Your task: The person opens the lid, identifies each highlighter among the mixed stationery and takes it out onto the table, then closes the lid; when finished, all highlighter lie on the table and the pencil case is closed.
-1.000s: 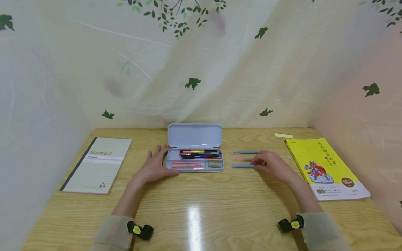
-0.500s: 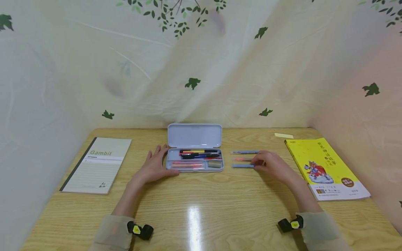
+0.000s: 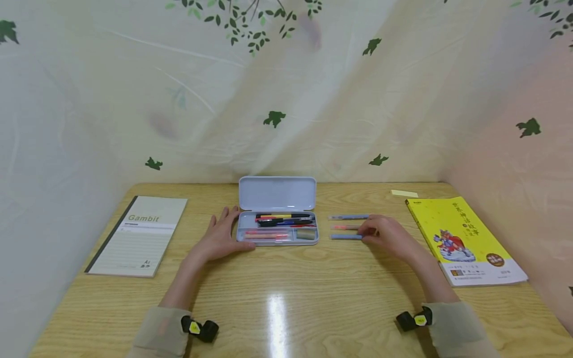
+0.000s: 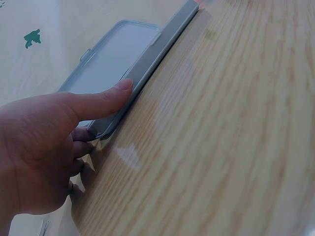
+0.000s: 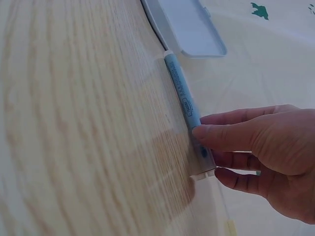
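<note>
An open light-blue pencil case [image 3: 277, 193] stands mid-table, lid tilted back. Inside lie dark pens [image 3: 286, 222], pink pens [image 3: 268, 234] and a grey-green block [image 3: 306, 233]. My left hand [image 3: 219, 236] holds its left end, thumb along the front wall and fingers around the side, as the left wrist view shows. Right of the case, three pens lie side by side: a far blue pen [image 3: 349, 217], a pink pen [image 3: 344, 227] and a near blue pen [image 5: 179, 86]. My right hand [image 3: 385, 233] pinches the near one by its right end, thumb in front and fingers behind.
A notebook [image 3: 139, 236] lies at the left of the wooden table [image 3: 277, 288]. At the right is a yellow book [image 3: 461, 233], with a pale yellow strip [image 3: 405, 193] behind it. A patterned cloth [image 3: 286, 89] rises along the table's back edge.
</note>
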Motion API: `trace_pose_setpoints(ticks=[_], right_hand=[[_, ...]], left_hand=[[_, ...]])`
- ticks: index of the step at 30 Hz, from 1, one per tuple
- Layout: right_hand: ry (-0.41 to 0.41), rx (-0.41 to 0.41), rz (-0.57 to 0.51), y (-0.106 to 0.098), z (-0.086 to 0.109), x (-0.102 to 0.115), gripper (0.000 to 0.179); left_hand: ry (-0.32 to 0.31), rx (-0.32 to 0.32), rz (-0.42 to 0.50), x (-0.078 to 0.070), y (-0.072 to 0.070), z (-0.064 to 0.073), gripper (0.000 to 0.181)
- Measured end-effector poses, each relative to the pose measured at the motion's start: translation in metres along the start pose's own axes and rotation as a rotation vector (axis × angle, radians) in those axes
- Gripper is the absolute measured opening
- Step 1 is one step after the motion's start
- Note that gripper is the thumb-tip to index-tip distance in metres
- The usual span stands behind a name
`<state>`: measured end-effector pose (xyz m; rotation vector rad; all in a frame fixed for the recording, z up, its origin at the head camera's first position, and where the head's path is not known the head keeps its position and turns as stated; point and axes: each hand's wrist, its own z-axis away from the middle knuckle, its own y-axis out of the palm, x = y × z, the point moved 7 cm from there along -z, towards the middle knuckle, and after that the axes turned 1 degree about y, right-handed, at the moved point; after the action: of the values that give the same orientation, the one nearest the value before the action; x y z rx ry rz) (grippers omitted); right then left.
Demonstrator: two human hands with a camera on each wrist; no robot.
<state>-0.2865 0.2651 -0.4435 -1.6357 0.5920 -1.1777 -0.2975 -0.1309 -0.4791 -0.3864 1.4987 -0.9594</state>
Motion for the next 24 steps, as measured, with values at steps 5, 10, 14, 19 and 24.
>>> trace_pose_setpoints(ticks=[5, 10, 14, 19, 24], right_hand=[[0.040, 0.004, -0.018, -0.001, 0.001, -0.001, 0.013], [0.047, -0.009, -0.017, -0.004, 0.003, -0.001, 0.013], [0.034, -0.053, 0.000, -0.006, 0.003, 0.002, 0.013], [0.005, -0.141, -0.023, -0.007, -0.005, 0.016, 0.015], [-0.028, -0.183, -0.106, -0.003, -0.021, 0.047, 0.020]], left_hand=[[-0.004, 0.002, 0.002, 0.000, 0.000, 0.001, 0.109], [-0.002, 0.005, 0.006, -0.001, 0.001, 0.001, 0.109], [0.000, 0.006, 0.008, -0.001, 0.002, 0.000, 0.110], [0.001, 0.004, 0.000, 0.000, 0.001, -0.001, 0.108], [-0.005, 0.006, -0.009, 0.001, 0.001, -0.002, 0.109]])
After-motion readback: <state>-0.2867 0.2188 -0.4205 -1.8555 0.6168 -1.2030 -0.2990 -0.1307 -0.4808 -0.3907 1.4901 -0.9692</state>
